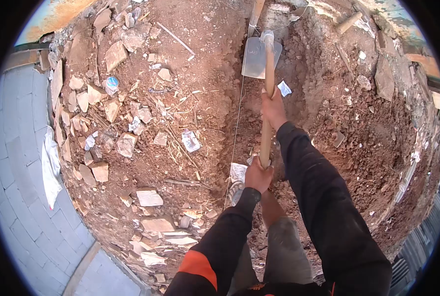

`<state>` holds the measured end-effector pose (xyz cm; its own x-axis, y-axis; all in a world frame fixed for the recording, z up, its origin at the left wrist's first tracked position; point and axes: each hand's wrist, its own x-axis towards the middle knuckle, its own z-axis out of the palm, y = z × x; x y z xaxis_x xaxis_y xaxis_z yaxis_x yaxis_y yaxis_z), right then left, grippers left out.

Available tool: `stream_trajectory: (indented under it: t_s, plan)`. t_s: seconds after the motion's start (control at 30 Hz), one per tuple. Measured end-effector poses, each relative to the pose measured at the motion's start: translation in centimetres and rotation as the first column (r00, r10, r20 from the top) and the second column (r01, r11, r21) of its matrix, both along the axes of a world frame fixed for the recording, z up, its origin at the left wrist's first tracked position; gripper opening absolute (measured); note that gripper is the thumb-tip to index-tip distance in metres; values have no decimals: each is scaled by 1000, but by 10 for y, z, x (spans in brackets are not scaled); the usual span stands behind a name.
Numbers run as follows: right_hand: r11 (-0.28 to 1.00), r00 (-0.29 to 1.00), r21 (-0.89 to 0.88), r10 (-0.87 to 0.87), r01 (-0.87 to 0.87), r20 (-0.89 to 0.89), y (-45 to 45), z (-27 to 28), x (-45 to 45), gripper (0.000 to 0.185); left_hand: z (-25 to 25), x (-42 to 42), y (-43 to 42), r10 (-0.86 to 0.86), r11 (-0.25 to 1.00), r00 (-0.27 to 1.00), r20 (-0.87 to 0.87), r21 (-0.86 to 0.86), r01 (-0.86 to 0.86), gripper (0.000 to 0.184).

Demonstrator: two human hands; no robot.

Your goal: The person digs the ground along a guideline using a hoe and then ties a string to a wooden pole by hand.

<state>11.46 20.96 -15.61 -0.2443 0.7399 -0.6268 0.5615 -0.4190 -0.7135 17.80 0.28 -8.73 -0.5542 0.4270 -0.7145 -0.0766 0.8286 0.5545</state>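
Note:
A hoe with a wide pale metal blade (255, 63) and a long wooden handle (266, 140) reaches away from my body. My left hand (259, 176) is closed around the near end of the handle. Farther up, my right hand (273, 109) grips the same handle below the blade. The blade is over the far part of a narrow dug trench (252, 106); whether it touches the soil I cannot tell. A taut string (238, 111) runs along the trench's left side. A small white scrap (284, 89) is right of the handle.
Broken stones (127, 144) and litter are scattered over the ground on the left. Loose, heaped soil (368, 133) borders the trench on the right. A grey block wall (25, 148) stands at the left edge. A wooden stake (255, 15) is at the trench's far end.

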Motion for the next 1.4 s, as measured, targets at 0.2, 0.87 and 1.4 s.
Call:
stream_trajectory:
  t_s: [0.2,0.87,1.4]
  plan:
    - [978,971,-11,206,-206,118,-25,-8,6,46,32,1,-14,32,998,995,98,57,-38,32]
    - [984,910,0,165,-179,380,-313,61,188,55,75,166,-302,-104,989,971,214,-81,124,50]
    - [976,968,179,77,-122,239,-212,-37,77,65,-5,49,-215,-48,994,997,60,97,42,31]
